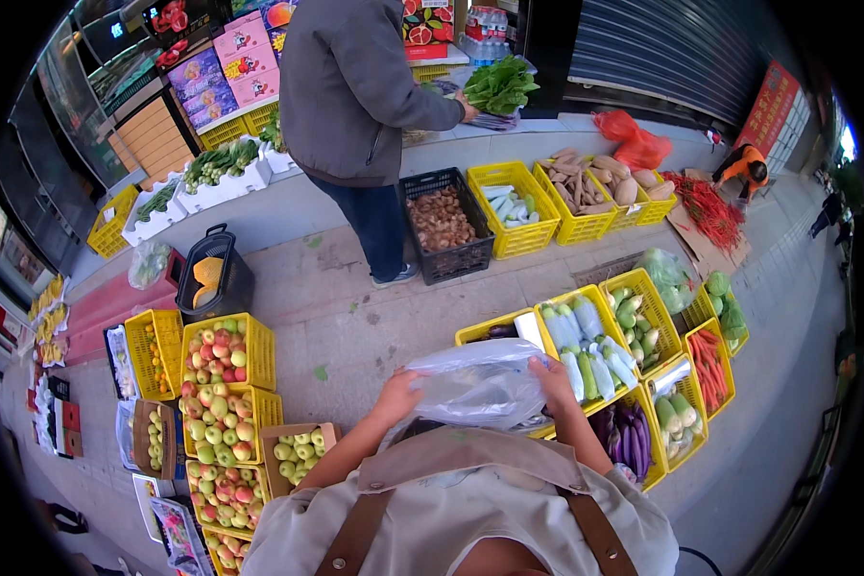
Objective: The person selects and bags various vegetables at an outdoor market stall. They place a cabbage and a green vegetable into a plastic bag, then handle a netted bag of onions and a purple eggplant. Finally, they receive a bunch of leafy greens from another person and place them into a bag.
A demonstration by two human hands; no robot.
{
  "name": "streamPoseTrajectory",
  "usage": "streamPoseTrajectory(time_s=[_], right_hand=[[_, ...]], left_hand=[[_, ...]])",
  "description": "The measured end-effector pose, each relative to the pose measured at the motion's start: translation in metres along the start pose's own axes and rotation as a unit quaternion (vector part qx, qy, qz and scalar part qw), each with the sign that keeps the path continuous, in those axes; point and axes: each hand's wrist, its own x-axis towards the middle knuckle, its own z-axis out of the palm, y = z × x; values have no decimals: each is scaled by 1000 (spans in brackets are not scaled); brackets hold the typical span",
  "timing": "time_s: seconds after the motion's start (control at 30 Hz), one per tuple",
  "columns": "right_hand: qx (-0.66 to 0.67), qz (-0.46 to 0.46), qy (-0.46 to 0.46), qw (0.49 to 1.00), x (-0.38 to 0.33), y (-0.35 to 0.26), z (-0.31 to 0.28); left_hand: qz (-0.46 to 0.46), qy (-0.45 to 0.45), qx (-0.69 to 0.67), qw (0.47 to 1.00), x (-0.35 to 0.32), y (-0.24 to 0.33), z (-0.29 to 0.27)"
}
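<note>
A thin, translucent plastic bag [475, 386] is stretched wide in front of my chest. My left hand [398, 396] grips its left edge, and the right edge is held in my right hand [551, 382]. Nothing can be made out inside it. Just beyond my right hand, wrapped pale-green long vegetables [590, 372] lie in a yellow crate. Purple eggplants [630, 437] fill another crate beside my right forearm. Part of a crate behind the bag is hidden.
At left stand crates of apples [223, 350] and a cardboard box of green fruit [300, 451]. Ahead, a person in a grey jacket [350, 86] handles leafy greens [501, 86]. A black crate of brown bulbs [442, 223] and yellow crates line the step. Carrots [708, 370] are at right.
</note>
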Motion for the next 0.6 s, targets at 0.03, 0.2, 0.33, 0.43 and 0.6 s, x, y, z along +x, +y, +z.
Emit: streamPoseTrajectory(time_s=[0.03, 0.2, 0.33, 0.43, 0.6], right_hand=[[-5, 5, -17, 1000, -1, 0, 4], [107, 55, -100, 988, 17, -17, 23], [208, 54, -137, 967, 44, -17, 24], [186, 62, -91, 976, 52, -18, 28], [90, 50, -22, 994, 90, 5, 23]], left_hand=[[1, 6, -11, 1000, 0, 0, 2], [-161, -37, -278, 946, 29, -3, -12], [-188, -16, -324, 927, 43, -2, -21], [-195, -10, -329, 924, 40, 2, -28], [-193, -37, -317, 928, 37, -11, -33]])
